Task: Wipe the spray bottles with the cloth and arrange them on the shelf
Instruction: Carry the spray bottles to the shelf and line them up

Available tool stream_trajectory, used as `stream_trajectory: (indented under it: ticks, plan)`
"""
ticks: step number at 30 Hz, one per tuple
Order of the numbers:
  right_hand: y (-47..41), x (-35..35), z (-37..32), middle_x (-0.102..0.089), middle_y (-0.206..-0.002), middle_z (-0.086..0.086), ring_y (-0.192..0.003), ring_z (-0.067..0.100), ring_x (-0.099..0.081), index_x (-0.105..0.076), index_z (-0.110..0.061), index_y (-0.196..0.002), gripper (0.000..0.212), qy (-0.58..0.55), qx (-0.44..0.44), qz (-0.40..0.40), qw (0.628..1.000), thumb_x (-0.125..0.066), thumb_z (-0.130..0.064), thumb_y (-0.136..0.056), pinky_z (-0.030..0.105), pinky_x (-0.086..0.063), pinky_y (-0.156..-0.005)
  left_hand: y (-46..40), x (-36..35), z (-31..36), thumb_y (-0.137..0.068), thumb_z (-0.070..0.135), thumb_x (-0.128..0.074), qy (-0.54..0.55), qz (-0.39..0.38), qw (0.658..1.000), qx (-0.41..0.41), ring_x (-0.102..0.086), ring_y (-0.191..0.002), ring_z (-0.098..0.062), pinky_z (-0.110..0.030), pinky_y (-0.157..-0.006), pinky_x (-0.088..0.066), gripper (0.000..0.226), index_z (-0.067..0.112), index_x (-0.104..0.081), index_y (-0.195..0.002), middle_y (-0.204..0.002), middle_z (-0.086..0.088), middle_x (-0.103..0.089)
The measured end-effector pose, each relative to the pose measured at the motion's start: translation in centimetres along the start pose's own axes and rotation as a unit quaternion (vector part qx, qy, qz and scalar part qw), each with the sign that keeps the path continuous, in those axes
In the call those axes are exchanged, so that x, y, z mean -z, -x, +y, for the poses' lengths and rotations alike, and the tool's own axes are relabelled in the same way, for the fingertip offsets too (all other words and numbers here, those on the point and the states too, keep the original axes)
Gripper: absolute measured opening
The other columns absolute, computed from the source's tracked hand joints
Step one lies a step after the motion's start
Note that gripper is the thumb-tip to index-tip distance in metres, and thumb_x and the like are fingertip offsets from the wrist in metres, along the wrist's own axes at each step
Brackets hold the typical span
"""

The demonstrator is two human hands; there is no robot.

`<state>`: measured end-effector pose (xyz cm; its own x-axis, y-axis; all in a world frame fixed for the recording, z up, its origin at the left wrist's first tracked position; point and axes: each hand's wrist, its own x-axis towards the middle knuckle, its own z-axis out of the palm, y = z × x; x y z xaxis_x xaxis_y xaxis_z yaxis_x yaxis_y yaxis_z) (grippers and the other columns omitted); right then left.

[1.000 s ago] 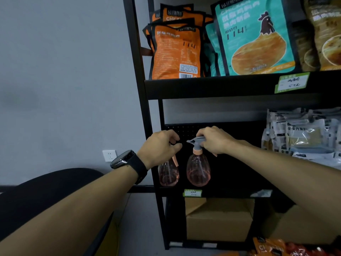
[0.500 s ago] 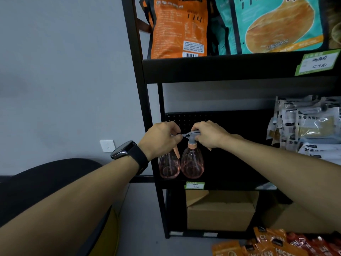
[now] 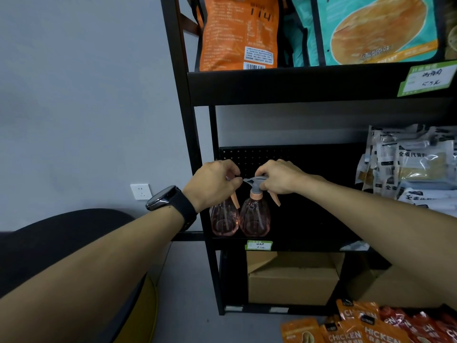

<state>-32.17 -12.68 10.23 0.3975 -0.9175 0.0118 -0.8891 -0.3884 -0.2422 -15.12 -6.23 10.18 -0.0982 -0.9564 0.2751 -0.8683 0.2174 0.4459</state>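
- While both arms reach in from the lower corners of the frame, the two hands meet at the middle, in front of the black shelf (image 3: pixel 284 242).
- The left hand (image 3: pixel 212 183), with a dark watch (image 3: pixel 164 200) on its wrist, curls its fingers round the head of the left spray bottle (image 3: pixel 223 220); the head is mostly hidden, and only the orange trigger shows below the knuckles.
- The right hand (image 3: pixel 279 178) grips the grey head of the right spray bottle (image 3: pixel 254 219), whose nozzle points left toward the other hand and whose orange trigger sticks out lower right.
- Both pink see-through bottles stand upright on the shelf board at centre frame, side by side and touching or nearly so, just above a green price tag (image 3: pixel 258 245).
- At the top of the frame stand an orange bag (image 3: pixel 237 33) and a teal bag (image 3: pixel 371 28).
- At the right edge lie pale packets (image 3: pixel 410 167).
- Below the bottles sits a cardboard box (image 3: pixel 294 278), and orange packets (image 3: pixel 358 328) lie at lower right.
- A wall socket (image 3: pixel 141 191) shows left of centre.
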Motion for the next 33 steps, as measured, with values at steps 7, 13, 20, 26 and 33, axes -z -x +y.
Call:
stream_trajectory:
  ticks: [7, 13, 20, 26, 33]
  plan:
    - [-0.2, -0.2, 0.1, -0.059, -0.059, -0.012, -0.074, 0.016, -0.059, -0.067, -0.021, -0.111, 0.022, -0.052, -0.004, -0.016, 0.999, -0.064, -0.023, -0.089, 0.028, -0.047, -0.068, 0.1, 0.0, 0.1, -0.094, 0.029, -0.06, 0.005, -0.003, 1.0, 0.001, -0.066, -0.092, -0.016, -0.035, -0.087, -0.054, 0.023, 0.015, -0.064, -0.112, -0.109, 0.001, -0.069]
    - [-0.1, -0.3, -0.3, -0.055, -0.081, -0.006, -0.086, 0.017, -0.06, -0.063, -0.021, -0.117, 0.035, -0.057, -0.021, -0.017, 0.998, -0.069, -0.023, -0.083, 0.028, -0.045, -0.066, 0.2, 0.2, 0.1, -0.094, 0.03, -0.059, 0.0, -0.001, 1.0, -0.001, -0.064, -0.094, -0.015, -0.033, -0.087, -0.054, 0.023, 0.016, -0.064, -0.113, -0.109, 0.002, -0.068]
    - [0.5, 0.4, -0.5, -0.056, -0.102, -0.001, -0.09, 0.018, -0.055, -0.058, -0.021, -0.126, 0.043, -0.019, -0.031, -0.025, 0.999, -0.069, -0.032, -0.085, 0.027, -0.041, -0.069, 0.3, 0.7, 0.2, -0.094, 0.031, -0.06, -0.006, -0.001, 1.0, 0.0, -0.064, -0.096, -0.014, -0.03, -0.087, -0.053, 0.024, 0.017, -0.065, -0.113, -0.11, 0.002, -0.068]
    - [1.6, 2.7, -0.8, -0.054, -0.136, 0.005, -0.121, 0.021, -0.054, -0.054, -0.016, -0.134, 0.046, -0.02, -0.018, 0.021, 0.999, -0.065, -0.024, -0.089, 0.03, -0.046, -0.094, 0.5, 1.8, 0.9, -0.094, 0.031, -0.06, 0.002, 0.011, 1.0, -0.009, -0.066, -0.092, -0.013, -0.027, -0.083, -0.053, 0.024, 0.016, -0.065, -0.113, -0.109, 0.001, -0.069]
    - [2.7, 5.1, -3.1, -0.063, -0.119, 0.003, -0.105, 0.019, -0.058, -0.063, -0.018, -0.12, 0.031, -0.015, 0.015, 0.081, 0.996, -0.062, -0.031, -0.092, 0.027, -0.041, -0.075, 1.5, 4.5, 2.0, -0.095, 0.032, -0.059, -0.015, 0.039, 0.999, -0.019, -0.062, -0.094, -0.01, -0.019, -0.076, -0.044, 0.026, 0.016, -0.065, -0.114, -0.11, 0.001, -0.069]
